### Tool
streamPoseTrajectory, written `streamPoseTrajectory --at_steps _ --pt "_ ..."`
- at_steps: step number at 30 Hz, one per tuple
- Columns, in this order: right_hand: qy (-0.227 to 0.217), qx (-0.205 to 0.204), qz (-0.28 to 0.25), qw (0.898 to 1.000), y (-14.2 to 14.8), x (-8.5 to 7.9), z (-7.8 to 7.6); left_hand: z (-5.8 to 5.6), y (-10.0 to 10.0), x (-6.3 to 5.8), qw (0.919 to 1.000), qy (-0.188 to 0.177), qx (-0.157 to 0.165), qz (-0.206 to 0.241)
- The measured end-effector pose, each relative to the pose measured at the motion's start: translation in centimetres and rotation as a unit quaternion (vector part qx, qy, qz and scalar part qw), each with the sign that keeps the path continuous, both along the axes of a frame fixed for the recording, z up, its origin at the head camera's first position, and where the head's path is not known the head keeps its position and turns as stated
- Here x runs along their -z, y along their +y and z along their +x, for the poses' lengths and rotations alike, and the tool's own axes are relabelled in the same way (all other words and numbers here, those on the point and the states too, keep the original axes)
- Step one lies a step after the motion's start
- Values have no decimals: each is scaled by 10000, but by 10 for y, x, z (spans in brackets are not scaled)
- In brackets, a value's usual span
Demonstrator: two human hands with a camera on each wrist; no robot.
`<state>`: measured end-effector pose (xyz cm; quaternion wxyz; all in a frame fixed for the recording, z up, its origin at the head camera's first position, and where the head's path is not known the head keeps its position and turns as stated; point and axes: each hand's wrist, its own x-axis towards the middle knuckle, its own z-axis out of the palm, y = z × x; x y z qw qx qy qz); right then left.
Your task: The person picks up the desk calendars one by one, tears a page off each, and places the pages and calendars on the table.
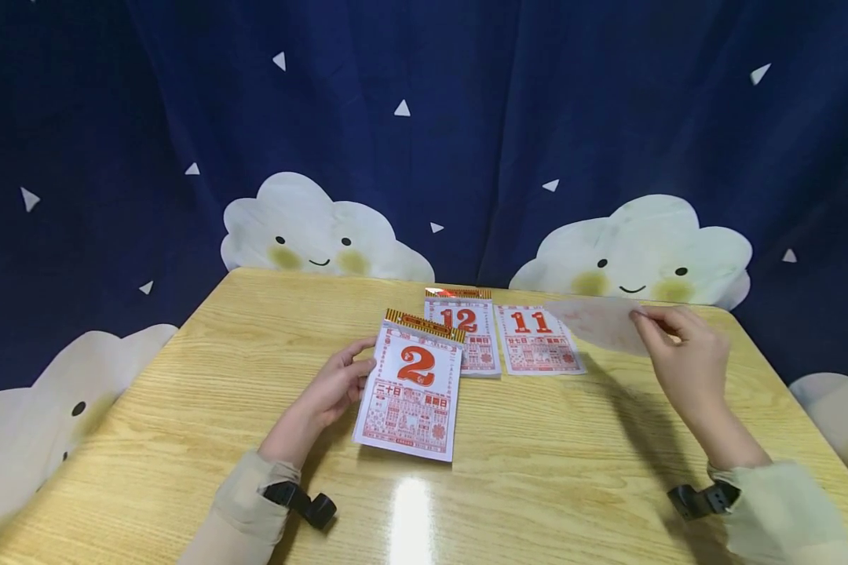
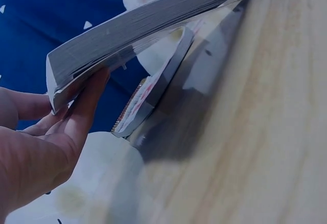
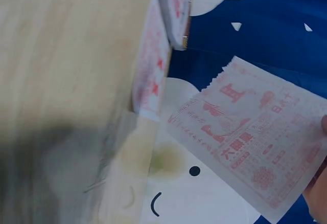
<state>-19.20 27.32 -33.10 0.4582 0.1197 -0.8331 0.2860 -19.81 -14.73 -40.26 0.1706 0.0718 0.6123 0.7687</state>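
Note:
My left hand [image 1: 339,383] grips the left edge of a thick tear-off calendar [image 1: 413,392] with a large red 2. In the left wrist view the thumb and fingers clasp that calendar's page block [image 2: 133,35], tilted with part of it above the table. Between thumb and fingers my right hand [image 1: 689,353] pinches a thin calendar sheet [image 1: 601,322] by one end, held up off the table. Faint red print and a ragged torn edge show on the sheet [image 3: 250,137] in the right wrist view.
A second calendar [image 1: 477,345] showing 12 lies behind the held one, which partly covers it. Right of it lies a loose sheet [image 1: 540,345] marked 11, its upper right corner behind the raised sheet. The wooden table [image 1: 219,377] ends at a dark blue curtain [image 1: 466,118].

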Motion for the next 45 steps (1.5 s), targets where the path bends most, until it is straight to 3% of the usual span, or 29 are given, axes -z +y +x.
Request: streamPoseTrajectory --at_steps 3,8,15,19,23,27,30,40,45 --pt "188 -196 694 9972 -1 6 7 3 0 2 9999 -3 69 -104" --pt "265 -573 1424 9878 -3 16 17 8 0 5 9995 -114 289 -111" --pt "-185 -1003 1943 9756 -4 27 29 15 1 6 9970 -180 757 -31" --pt "-191 -1225 2176 9681 -7 33 36 17 2 6 9945 -218 1024 -14" --pt "-126 -1456 2482 9576 -11 40 42 19 3 8 9917 -217 1249 -232" --pt "-93 -1665 2952 9408 -13 48 48 20 5 9 9876 -35 1386 -737" --pt "-69 -1866 3189 9292 -16 53 52 21 7 9 9842 101 1404 -1071" --pt "614 -2449 3263 9109 -32 60 65 28 18 10 9863 -305 1021 -1257" --pt "470 -2705 3400 8995 -40 64 72 28 22 10 9870 -330 774 -1371"
